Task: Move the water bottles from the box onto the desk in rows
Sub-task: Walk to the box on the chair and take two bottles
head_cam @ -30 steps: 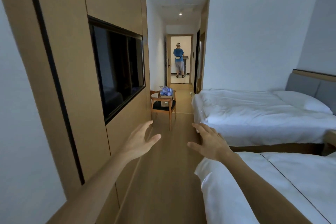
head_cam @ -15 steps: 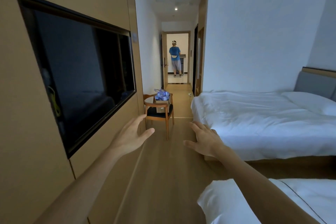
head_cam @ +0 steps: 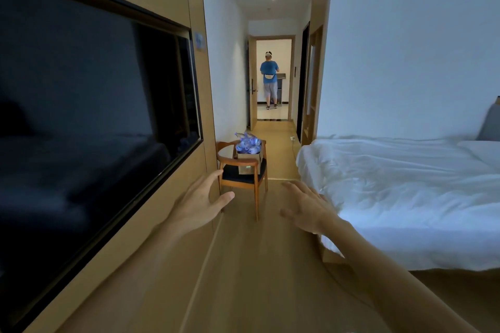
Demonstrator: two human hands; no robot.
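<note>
Both my left hand and right hand are spread, holding nothing. The box of bottles sits on the chair ahead of them; I should reach it squarely before gripping.

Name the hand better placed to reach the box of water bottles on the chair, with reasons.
Left, marginally. The left hand lines up below the chair holding the box of water bottles; the right hand sits nearer the bed. Both are open, empty and far off.
</note>
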